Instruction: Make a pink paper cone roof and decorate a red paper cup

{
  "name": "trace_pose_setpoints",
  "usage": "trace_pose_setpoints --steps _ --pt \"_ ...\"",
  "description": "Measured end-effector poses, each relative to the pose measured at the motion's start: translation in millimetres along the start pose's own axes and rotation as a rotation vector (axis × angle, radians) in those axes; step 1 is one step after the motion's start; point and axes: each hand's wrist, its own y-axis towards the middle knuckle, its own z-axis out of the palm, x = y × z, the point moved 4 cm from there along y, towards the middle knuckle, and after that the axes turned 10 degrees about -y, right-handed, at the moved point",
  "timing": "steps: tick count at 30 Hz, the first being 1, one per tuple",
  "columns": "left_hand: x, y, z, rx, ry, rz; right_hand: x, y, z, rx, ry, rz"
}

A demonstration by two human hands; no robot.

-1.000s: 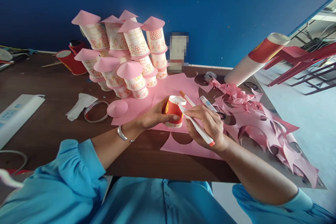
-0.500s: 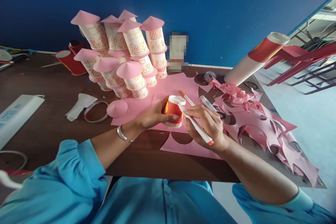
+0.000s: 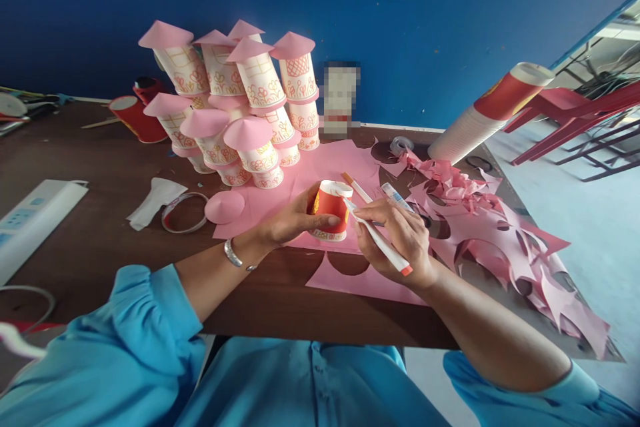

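My left hand (image 3: 293, 219) grips a small red paper cup (image 3: 331, 209) that stands upside down on a pink paper sheet (image 3: 330, 167) on the brown table (image 3: 100, 213). My right hand (image 3: 400, 237) holds a white marker with an orange end (image 3: 383, 243), its tip touching the upper right side of the cup. A second marker (image 3: 356, 187) and a glue stick (image 3: 395, 196) lie just behind the cup.
A pile of decorated cups with pink cone roofs (image 3: 240, 100) stands at the back. A loose pink cone (image 3: 224, 207), a tape ring (image 3: 183, 212) and a white power strip (image 3: 30, 220) lie left. Pink paper scraps (image 3: 500, 240) and a stack of cups lying on its side (image 3: 490, 110) sit right.
My right hand has shifted slightly right and down with the marker; the cup and left hand stay almost still.
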Motion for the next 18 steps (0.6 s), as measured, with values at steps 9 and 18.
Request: trace_pose_setpoints --steps 9,18 --pt "0.9 -0.9 -5.5 0.018 0.048 0.038 0.3 0.6 -2.7 -0.035 0.001 -0.010" --pt "1.2 -0.2 -4.9 0.033 0.013 0.023 -1.3 0.2 1.7 -0.020 0.013 -0.015"
